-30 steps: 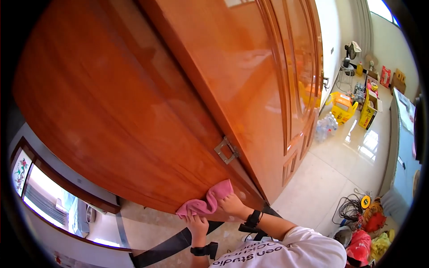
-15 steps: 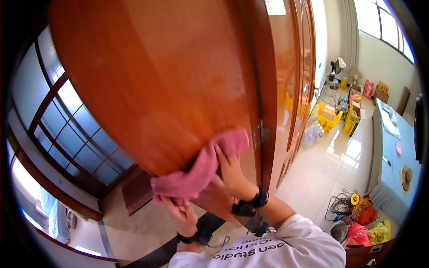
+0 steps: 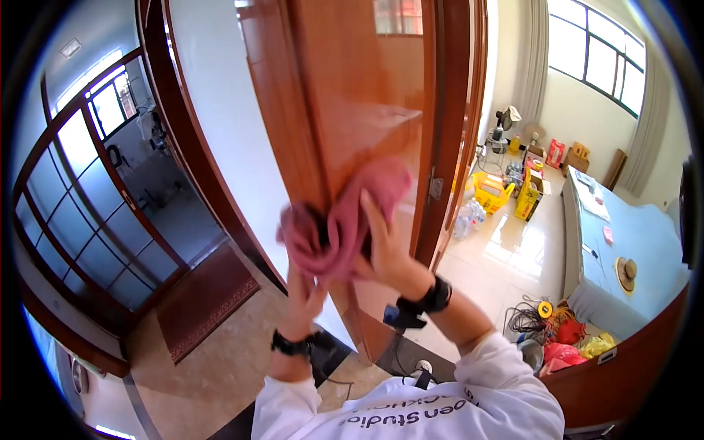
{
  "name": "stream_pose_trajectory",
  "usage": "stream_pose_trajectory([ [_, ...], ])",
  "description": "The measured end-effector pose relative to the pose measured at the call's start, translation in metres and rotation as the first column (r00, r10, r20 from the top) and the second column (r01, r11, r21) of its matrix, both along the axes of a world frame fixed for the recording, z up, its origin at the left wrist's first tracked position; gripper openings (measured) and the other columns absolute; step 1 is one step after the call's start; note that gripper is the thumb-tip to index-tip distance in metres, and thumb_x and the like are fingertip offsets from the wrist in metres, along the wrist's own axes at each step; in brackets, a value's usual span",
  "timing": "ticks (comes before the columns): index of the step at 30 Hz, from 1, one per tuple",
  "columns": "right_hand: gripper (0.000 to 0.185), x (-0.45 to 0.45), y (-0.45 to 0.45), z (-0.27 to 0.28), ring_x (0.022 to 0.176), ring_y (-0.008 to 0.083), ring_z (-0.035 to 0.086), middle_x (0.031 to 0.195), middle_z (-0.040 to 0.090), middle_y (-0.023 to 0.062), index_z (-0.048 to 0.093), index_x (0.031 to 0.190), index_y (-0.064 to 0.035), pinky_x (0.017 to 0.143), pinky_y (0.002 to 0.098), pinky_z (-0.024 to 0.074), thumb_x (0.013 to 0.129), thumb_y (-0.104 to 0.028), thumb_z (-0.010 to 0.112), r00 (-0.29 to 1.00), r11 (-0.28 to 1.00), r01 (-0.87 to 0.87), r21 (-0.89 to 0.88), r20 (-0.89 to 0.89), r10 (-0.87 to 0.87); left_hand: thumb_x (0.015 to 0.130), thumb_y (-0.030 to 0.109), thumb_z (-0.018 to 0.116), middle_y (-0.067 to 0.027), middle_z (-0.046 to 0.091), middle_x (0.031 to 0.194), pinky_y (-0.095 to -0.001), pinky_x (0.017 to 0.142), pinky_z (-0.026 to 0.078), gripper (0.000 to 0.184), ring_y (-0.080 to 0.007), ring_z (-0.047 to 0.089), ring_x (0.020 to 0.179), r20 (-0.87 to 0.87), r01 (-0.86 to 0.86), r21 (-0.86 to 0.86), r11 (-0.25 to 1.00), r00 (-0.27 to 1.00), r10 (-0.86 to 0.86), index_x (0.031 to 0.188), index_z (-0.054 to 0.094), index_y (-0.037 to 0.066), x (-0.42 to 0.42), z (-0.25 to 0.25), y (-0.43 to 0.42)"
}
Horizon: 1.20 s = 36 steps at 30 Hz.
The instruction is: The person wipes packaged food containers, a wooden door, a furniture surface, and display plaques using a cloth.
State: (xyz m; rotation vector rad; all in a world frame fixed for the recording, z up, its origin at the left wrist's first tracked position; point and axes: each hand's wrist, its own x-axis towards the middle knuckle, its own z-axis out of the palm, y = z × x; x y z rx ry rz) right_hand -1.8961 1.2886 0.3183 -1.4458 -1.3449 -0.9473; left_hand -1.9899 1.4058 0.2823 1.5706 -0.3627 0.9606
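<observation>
A pink cloth is bunched against the glossy brown wooden door frame, its folds slightly blurred. My right hand presses the cloth's right part to the wood, thumb and fingers on the fabric. Lower and to the left, my left hand grips the hanging left end, its fingers partly hidden behind the cloth. A metal hinge sits on the wood just right of the cloth. Both wrists wear black bands.
At left, a red-brown mat lies before a glass-paned sliding door. Rightward are yellow boxes, plastic bottles, coiled cables, coloured bags and a blue-covered table with a straw hat.
The view has turned, bringing the white wall and doorway at left into sight. The cloth's left end has risen and bunched up, with both hands still on it.
</observation>
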Motion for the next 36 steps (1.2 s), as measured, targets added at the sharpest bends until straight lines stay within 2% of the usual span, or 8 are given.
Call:
stream_pose_trajectory([
  [7,0.068,-0.002,0.018,0.053,0.106,0.0431,0.031,0.115,0.032,0.0266,0.024,0.123,0.0014,0.09,0.0483,0.0223,0.065,-0.014,0.056,0.998,0.994,0.012,0.111,-0.055,-0.006,0.083,0.025,0.04,-0.015,0.034,0.121,-0.0312,0.092,0.024,0.048,-0.0233,0.032,0.112,0.048,-0.062,0.139,0.988,0.997,0.055,0.118,0.029,-0.005,0.023,0.024,0.025],
  [11,0.066,-0.01,0.009,-0.04,0.102,0.0454,0.033,0.114,0.032,0.0282,0.026,0.121,0.0028,0.089,0.0484,0.0244,0.066,-0.014,0.056,0.975,0.976,0.208,-0.07,-0.059,-0.212,0.081,0.021,0.043,-0.0166,0.041,0.112,-0.0342,0.091,0.025,0.038,-0.0267,0.037,0.106,0.038,-0.159,0.178,0.971,0.987,0.155,0.11,0.039,-0.003,0.01,-0.041,0.01],
  [15,0.064,-0.024,0.003,-0.139,0.101,0.0458,0.034,0.112,0.033,0.0295,0.03,0.118,0.0042,0.089,0.0491,0.0242,0.064,-0.012,0.059,0.97,0.971,0.2,-0.131,-0.112,-0.215,0.081,0.016,0.044,-0.0148,0.025,0.124,-0.0321,0.096,0.018,0.051,-0.0246,0.023,0.117,-0.239,-0.16,0.125,0.979,0.953,0.186,0.122,0.018,0.0,0.003,-0.148,0.001],
  [20,0.064,-0.021,0.001,-0.136,0.101,0.0461,0.034,0.111,0.033,0.0311,0.028,0.119,0.003,0.087,0.0484,0.0267,0.065,-0.011,0.058,0.957,0.981,0.113,-0.159,-0.248,-0.151,0.073,0.002,0.047,-0.0153,0.033,0.119,-0.0326,0.094,0.022,0.051,-0.024,0.031,0.113,-0.226,-0.066,0.107,0.992,0.97,0.089,0.119,0.025,-0.002,0.0,-0.112,0.004],
  [24,0.071,-0.002,0.01,-0.026,0.107,0.0463,0.029,0.116,0.03,0.0302,0.018,0.125,0.0007,0.091,0.0434,0.024,0.065,-0.008,0.054,0.96,0.995,0.06,0.082,-0.279,-0.035,0.077,0.016,0.042,-0.0249,0.033,0.117,-0.0374,0.092,0.025,0.045,-0.0399,0.031,0.11,0.139,-0.187,0.44,0.878,0.981,0.139,0.116,0.032,-0.006,0.0,0.002,0.009],
  [28,0.071,0.008,0.01,0.086,0.11,0.0434,0.028,0.118,0.03,0.0282,0.017,0.126,-0.0004,0.09,0.0425,0.0259,0.065,-0.009,0.053,0.995,0.987,0.103,0.122,-0.002,-0.103,0.079,0.015,0.04,-0.0276,0.03,0.118,-0.0365,0.089,0.027,0.046,-0.0416,0.031,0.108,0.244,-0.168,0.368,0.914,0.967,0.08,0.118,0.028,-0.006,0.011,0.078,0.003],
  [32,0.07,0.0,0.012,0.083,0.108,0.0425,0.031,0.117,0.032,0.0272,0.017,0.125,0.0021,0.09,0.0427,0.0266,0.066,-0.011,0.052,0.992,0.993,0.041,0.107,-0.124,-0.028,0.078,0.014,0.041,-0.0269,0.031,0.117,-0.0377,0.091,0.025,0.042,-0.0431,0.03,0.108,0.112,-0.258,0.346,0.902,0.966,0.233,0.116,0.033,-0.002,0.017,0.053,0.001],
  [36,0.068,-0.006,0.006,-0.034,0.102,0.0422,0.037,0.112,0.037,0.0275,0.022,0.123,0.005,0.088,0.0444,0.0282,0.066,-0.014,0.053,0.96,0.984,0.166,-0.056,-0.22,-0.175,0.076,0.011,0.043,-0.0249,0.029,0.119,-0.0411,0.097,0.012,0.04,-0.0441,0.022,0.113,-0.058,-0.138,0.38,0.915,0.983,0.172,0.114,0.036,0.0,0.005,-0.051,-0.004],
])
